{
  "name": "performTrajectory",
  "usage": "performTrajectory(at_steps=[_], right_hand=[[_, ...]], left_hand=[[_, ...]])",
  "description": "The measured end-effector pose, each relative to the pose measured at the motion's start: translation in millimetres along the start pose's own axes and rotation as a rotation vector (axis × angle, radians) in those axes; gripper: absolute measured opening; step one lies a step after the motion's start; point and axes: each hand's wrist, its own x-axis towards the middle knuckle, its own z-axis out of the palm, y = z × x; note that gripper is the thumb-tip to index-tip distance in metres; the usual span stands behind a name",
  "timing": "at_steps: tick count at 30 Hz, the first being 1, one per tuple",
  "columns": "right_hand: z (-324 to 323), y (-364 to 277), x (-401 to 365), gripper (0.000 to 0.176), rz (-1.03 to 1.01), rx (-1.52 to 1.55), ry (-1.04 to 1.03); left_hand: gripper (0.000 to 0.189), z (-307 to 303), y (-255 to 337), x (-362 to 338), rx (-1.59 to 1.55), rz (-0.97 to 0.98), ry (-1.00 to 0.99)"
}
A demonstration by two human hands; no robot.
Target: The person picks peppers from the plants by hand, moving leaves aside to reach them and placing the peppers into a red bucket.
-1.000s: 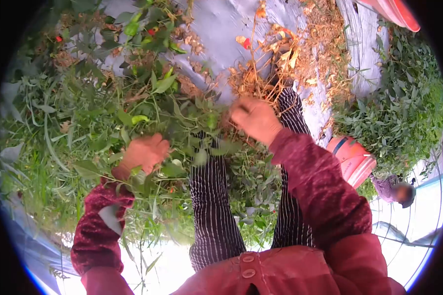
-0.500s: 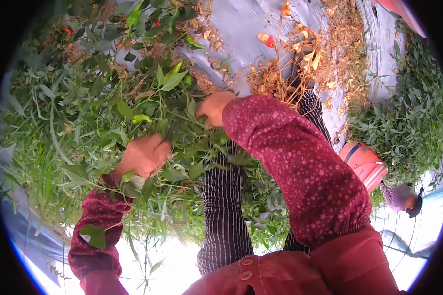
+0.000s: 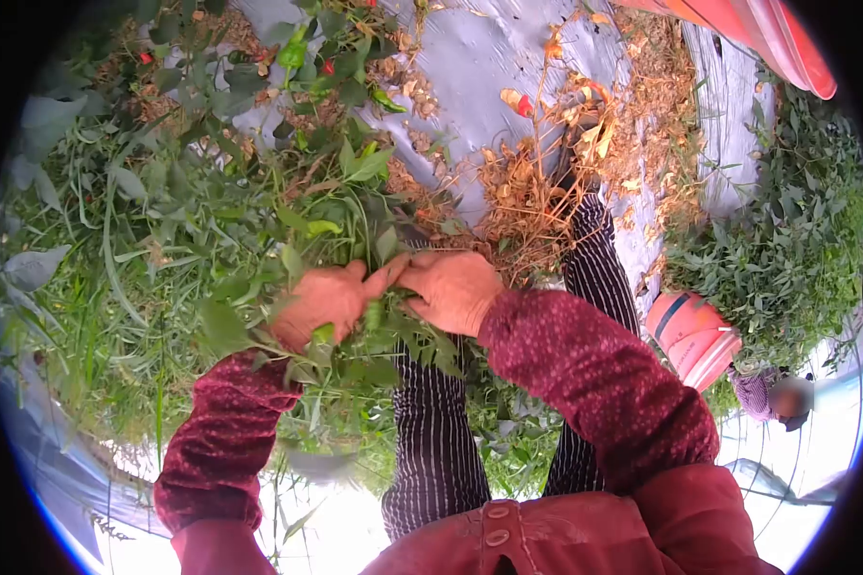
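My left hand (image 3: 324, 302) and my right hand (image 3: 451, 287) meet fingertip to fingertip in the foliage of a pepper plant (image 3: 366, 171). Both have their fingers closed among its stems and leaves; what exactly they pinch I cannot tell. Just under the left fingers, between the hands, hangs a blurred green pepper (image 3: 374, 314). A pale green pepper (image 3: 323, 227) shows above my left hand. Leaves partly cover the left wrist.
Silver plastic sheeting (image 3: 470, 67) and a dried plant (image 3: 537, 192) lie ahead. Red buckets appear at the top right (image 3: 767, 34) and at the right (image 3: 690, 335). Another person (image 3: 772, 395) is at the far right. More green and red peppers hang at upper left.
My hands have come together: the left moved right, the right moved down and slightly right. The view has shifted, and more of the upper red bucket now shows.
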Motion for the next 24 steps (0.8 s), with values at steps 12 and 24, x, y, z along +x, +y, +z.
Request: performTrajectory(at_steps=[12, 24], right_hand=[[7.7, 58.9, 5.7, 0.017, 0.269, 0.589, 0.293], [-23.0, 54.8, 56.9, 0.008, 0.53, 1.318, 0.098]], left_hand=[[0.025, -22.4, -27.4, -43.0, 0.077, -0.046, 0.055], [0.035, -93.4, -100.0, -85.1, 0.214, -0.182, 0.168]])
